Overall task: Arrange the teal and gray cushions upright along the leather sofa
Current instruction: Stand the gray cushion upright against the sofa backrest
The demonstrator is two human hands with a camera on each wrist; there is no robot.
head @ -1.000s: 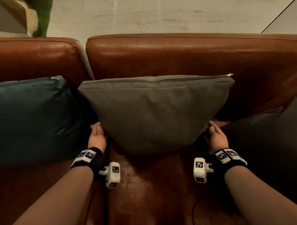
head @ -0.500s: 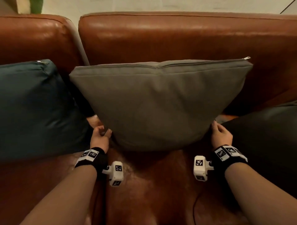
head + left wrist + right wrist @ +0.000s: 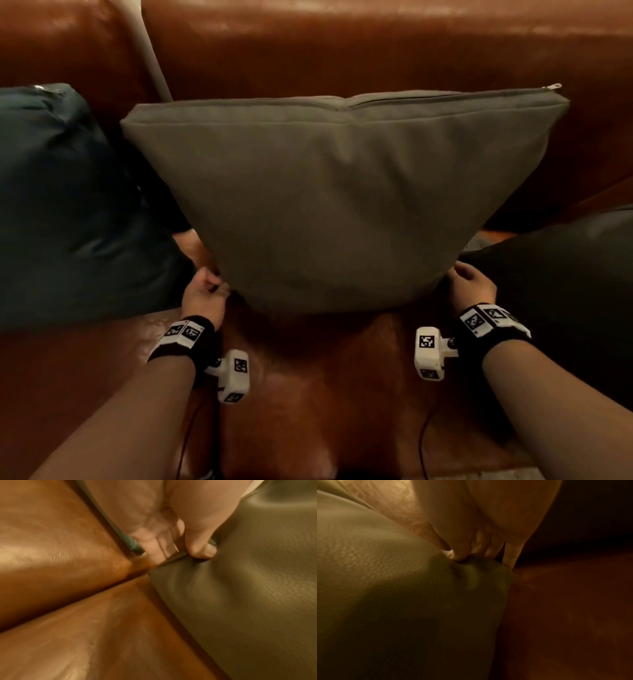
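Both hands gripped the gray cushion (image 3: pixel 339 205) at its lower corners. On the left hand (image 3: pixel 205 294), the left wrist view showed the thumb pressed into the fabric and the fingers (image 3: pixel 159 547) tucked behind the corner, a firm pinch. On the right hand (image 3: pixel 471 284), the right wrist view showed the fingertips (image 3: pixel 462 555) bunching the opposite corner into a small fold, likewise clamped on it.

From the hands the cushion rose up and away, standing on its lower edge on the seat of the leather sofa (image 3: pixel 308 394) and leaning back against the backrest. Its long axis ran from one hand to the other, zipper edge uppermost. Neither hand was nearer; each held its own end, so any nudge would probably need both hands together to keep the cushion square.

Just outside the left hand stood the teal cushion (image 3: pixel 68 205), upright and close beside the gray one. Outside the right hand lay a dark cushion (image 3: pixel 565 291), its colour too dim to name.

Only the head view showed the whole row and the cushion's lean; only the wrist views showed the pinches, hidden from above by the backs of the hands.
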